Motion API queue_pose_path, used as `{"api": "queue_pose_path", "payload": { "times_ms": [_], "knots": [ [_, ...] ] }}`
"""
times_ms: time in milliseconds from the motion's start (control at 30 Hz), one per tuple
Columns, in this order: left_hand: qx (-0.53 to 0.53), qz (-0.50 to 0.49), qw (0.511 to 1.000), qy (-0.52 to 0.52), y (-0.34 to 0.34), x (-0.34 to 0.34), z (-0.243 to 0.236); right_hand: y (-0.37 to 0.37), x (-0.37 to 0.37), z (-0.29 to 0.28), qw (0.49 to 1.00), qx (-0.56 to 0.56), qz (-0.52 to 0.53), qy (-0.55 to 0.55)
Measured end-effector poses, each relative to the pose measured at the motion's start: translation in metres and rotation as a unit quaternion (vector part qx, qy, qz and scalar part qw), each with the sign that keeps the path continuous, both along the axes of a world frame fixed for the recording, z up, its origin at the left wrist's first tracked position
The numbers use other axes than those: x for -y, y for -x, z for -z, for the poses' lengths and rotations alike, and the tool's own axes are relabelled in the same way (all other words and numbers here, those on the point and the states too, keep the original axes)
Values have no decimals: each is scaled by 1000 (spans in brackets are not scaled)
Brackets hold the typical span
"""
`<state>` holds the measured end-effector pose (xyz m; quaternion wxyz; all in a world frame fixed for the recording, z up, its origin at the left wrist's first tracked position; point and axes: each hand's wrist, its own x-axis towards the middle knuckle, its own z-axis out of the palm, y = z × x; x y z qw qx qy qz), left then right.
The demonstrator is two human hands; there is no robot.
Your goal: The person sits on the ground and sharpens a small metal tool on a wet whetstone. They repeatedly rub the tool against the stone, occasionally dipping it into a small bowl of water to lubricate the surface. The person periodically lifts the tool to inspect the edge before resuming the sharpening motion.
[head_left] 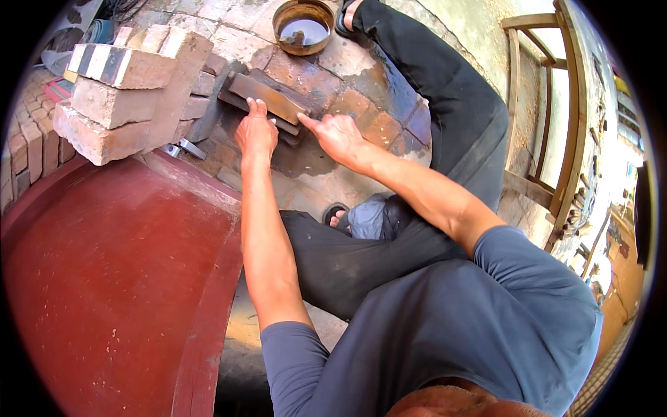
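A long brown slab (pixel 267 97) lies over darker pieces on the wet brick floor, ahead of me. My left hand (pixel 256 135) has its fingers closed over the slab's near edge at its left part. My right hand (pixel 337 139) touches the slab's right end with its index fingertip; its other fingers are curled, and whatever may be under them is hidden. A round basin (pixel 290 42) of water stands just beyond the slab, and shiny metal pieces (pixel 189 149) lie to the left by the bricks.
Stacked bricks (pixel 114 104) stand at left, with more bricks (pixel 35 153) behind. A red panel (pixel 118 278) fills the lower left. My trousered leg (pixel 465 125) and sandalled foot (pixel 339 217) border the work area. A wooden frame (pixel 556 125) stands at right.
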<state>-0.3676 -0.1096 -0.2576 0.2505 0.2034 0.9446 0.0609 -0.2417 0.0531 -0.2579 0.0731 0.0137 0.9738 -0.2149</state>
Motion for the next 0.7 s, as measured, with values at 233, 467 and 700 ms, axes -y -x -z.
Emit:
{"api": "queue_pose_path", "payload": {
  "times_ms": [233, 467, 700],
  "knots": [
    [-2, -11, 1000, -7, 0, -2, -4, 5, 6, -5, 1000, -22, 2, 2],
    [-11, -9, 1000, -14, 4, 4, 5, 16, 7, -10, 1000, -12, -14, 7],
    [-17, -7, 1000, -17, 1, 3, 5, 2, 2, 0, 1000, -5, -4, 0]
  ]
}}
